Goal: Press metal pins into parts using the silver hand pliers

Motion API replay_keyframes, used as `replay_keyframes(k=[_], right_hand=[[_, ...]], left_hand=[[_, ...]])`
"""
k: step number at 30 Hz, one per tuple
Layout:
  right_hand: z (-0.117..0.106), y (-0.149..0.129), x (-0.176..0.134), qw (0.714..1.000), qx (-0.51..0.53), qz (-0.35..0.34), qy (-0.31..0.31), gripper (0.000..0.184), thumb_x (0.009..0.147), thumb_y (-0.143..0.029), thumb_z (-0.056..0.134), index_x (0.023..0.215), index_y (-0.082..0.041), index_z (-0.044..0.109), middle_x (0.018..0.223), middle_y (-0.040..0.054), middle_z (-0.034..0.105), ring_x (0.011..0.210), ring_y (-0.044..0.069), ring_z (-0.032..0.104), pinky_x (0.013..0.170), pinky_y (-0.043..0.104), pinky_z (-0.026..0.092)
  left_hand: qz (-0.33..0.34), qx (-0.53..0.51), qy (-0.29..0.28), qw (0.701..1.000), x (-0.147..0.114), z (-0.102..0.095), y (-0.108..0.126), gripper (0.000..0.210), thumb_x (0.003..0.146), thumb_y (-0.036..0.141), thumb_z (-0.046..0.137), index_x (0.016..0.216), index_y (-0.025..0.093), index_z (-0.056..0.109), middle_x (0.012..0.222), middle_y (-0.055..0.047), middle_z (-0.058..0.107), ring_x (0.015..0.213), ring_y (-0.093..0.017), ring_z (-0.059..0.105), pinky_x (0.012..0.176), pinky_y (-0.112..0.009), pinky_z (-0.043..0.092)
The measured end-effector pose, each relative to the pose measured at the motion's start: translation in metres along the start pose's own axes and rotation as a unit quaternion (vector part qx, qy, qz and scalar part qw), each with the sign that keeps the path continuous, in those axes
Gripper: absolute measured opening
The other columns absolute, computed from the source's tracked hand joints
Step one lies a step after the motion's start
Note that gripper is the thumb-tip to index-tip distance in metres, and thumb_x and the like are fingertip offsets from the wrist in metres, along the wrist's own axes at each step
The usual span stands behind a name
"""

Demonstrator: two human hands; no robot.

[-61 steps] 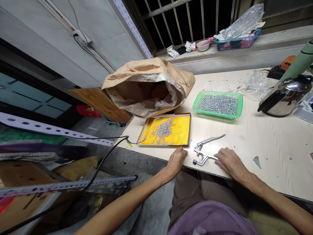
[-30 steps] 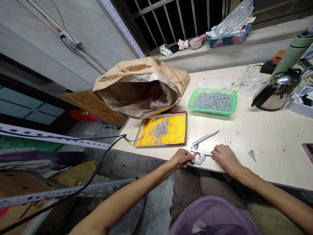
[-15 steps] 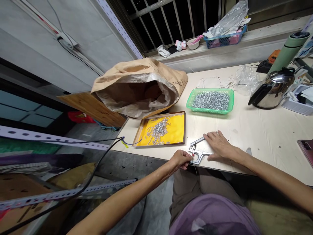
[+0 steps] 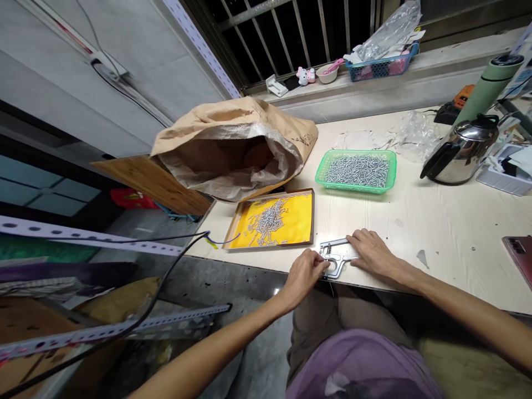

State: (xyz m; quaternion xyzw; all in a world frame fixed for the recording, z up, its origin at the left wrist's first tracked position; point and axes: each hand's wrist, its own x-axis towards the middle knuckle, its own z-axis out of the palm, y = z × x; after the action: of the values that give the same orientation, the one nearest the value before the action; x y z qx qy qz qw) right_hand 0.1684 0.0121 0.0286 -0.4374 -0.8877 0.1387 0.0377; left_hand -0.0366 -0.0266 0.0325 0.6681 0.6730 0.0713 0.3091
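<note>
Hand-squeeze pliers (image 4: 341, 259) of grey metal, with a coil spring between the arms, lie at the table's front edge. My right hand (image 4: 369, 252) is wrapped round their two handles from the right. At the curved jaw on the left, my left hand (image 4: 305, 271) has thumb and fingers pinched together; what they hold is too small to make out. Left of the pliers, a shallow tray (image 4: 312, 217) lined in yellow holds a heap of small silver metal pins (image 4: 270, 219). Farther back, a green plastic basket (image 4: 355, 189) is filled with similar silver pieces.
A large brown paper sack (image 4: 233, 119) lies open-mouthed behind the tray. A steel kettle (image 4: 467, 158) and green flask (image 4: 486, 88) stand at the back right. A phone (image 4: 519, 255) lies at the right edge. A dark cable (image 4: 166, 288) hangs at the left.
My right hand has squeezed the pliers' handles closer together, the upper arm swinging down. My left hand remains pinched at the jaw, its wrist slightly shifted.
</note>
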Motion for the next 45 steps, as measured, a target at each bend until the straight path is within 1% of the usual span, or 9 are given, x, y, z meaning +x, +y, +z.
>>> replay_keyframes(k=[2,6,9,17,20,29,36,41,45], right_hand=[[0.001,0.0,0.0,1.0,0.0,-0.003,-0.001,0.044,0.072,-0.031,0.074,0.109,-0.015,0.056,0.101,0.0093,0.059,0.093,0.024,0.052,0.076,0.033,0.039],[0.001,0.003,-0.003,1.0,-0.007,0.016,-0.022,0.06,0.07,-0.035,0.075,0.12,-0.013,0.051,0.107,0.0124,0.058,0.097,0.026,0.052,0.079,0.035,0.04],[-0.004,0.004,-0.007,0.997,-0.029,0.056,-0.037,0.07,0.066,-0.041,0.077,0.123,-0.011,0.05,0.109,0.015,0.058,0.098,0.028,0.052,0.078,0.037,0.042],[-0.015,0.003,-0.003,0.993,-0.065,0.042,-0.09,0.013,0.081,-0.024,0.065,0.09,-0.016,0.066,0.091,0.0103,0.064,0.09,0.023,0.057,0.073,0.032,0.042],[-0.012,0.004,-0.003,0.992,-0.049,0.046,-0.104,0.009,0.086,-0.021,0.057,0.086,-0.018,0.066,0.086,0.0078,0.064,0.086,0.021,0.058,0.069,0.03,0.04],[-0.022,0.033,0.003,0.996,0.002,0.008,-0.087,0.02,0.088,-0.032,0.056,0.098,-0.017,0.064,0.097,0.0093,0.061,0.088,0.021,0.053,0.074,0.03,0.038],[-0.028,0.037,0.033,0.994,-0.067,0.087,-0.029,0.017,0.091,-0.025,0.051,0.091,-0.018,0.066,0.097,0.009,0.064,0.093,0.023,0.051,0.078,0.035,0.032],[-0.018,-0.01,0.046,0.985,-0.057,-0.155,-0.043,0.014,0.087,-0.025,0.057,0.095,-0.025,0.068,0.107,0.0062,0.062,0.103,0.023,0.047,0.078,0.035,0.033],[0.01,-0.044,0.055,0.949,-0.072,-0.3,-0.06,0.012,0.083,-0.017,0.059,0.075,-0.02,0.066,0.095,0.006,0.063,0.104,0.023,0.047,0.078,0.035,0.035]], left_hand=[[0.126,0.065,0.04,0.989,0.004,0.003,0.007,0.024,0.08,0.026,0.062,0.102,0.016,0.061,0.105,-0.009,0.063,0.098,-0.022,0.058,0.083,-0.034,0.048],[0.239,0.146,-0.014,0.96,0.026,0.011,0.023,0.056,0.074,0.025,0.07,0.124,0.016,0.047,0.124,-0.013,0.053,0.114,-0.027,0.049,0.098,-0.04,0.041],[0.252,0.184,-0.045,0.949,0.037,0.012,0.031,0.065,0.073,0.027,0.072,0.129,0.013,0.042,0.117,-0.014,0.056,0.108,-0.028,0.051,0.094,-0.041,0.042],[0.247,0.207,-0.064,0.945,0.042,0.018,0.043,0.022,0.085,0.032,0.06,0.1,0.015,0.059,0.096,-0.009,0.058,0.098,-0.026,0.049,0.083,-0.038,0.045],[0.229,0.191,-0.06,0.953,0.044,0.021,0.043,0.015,0.088,0.03,0.055,0.089,0.016,0.061,0.09,-0.009,0.058,0.094,-0.024,0.05,0.079,-0.036,0.046],[0.313,0.139,0.123,0.931,0.014,0.061,0.022,0.031,0.093,0.023,0.043,0.123,0.017,0.049,0.13,-0.015,0.052,0.124,-0.027,0.046,0.1,-0.046,0.042],[0.354,0.085,0.128,0.923,-0.01,0.096,0.027,0.035,0.094,0.026,0.042,0.127,0.015,0.048,0.127,-0.014,0.056,0.126,-0.025,0.046,0.107,-0.049,0.036],[0.321,0.052,0.097,0.941,-0.006,0.096,0.028,0.04,0.09,0.026,0.048,0.129,0.017,0.049,0.123,-0.015,0.058,0.121,-0.028,0.049,0.101,-0.047,0.04],[0.25,0.051,0.125,0.959,0.01,0.071,0.001,0.042,0.093,0.018,0.032,0.132,0.022,0.046,0.104,-0.012,0.066,0.09,-0.022,0.06,0.069,-0.034,0.052]])
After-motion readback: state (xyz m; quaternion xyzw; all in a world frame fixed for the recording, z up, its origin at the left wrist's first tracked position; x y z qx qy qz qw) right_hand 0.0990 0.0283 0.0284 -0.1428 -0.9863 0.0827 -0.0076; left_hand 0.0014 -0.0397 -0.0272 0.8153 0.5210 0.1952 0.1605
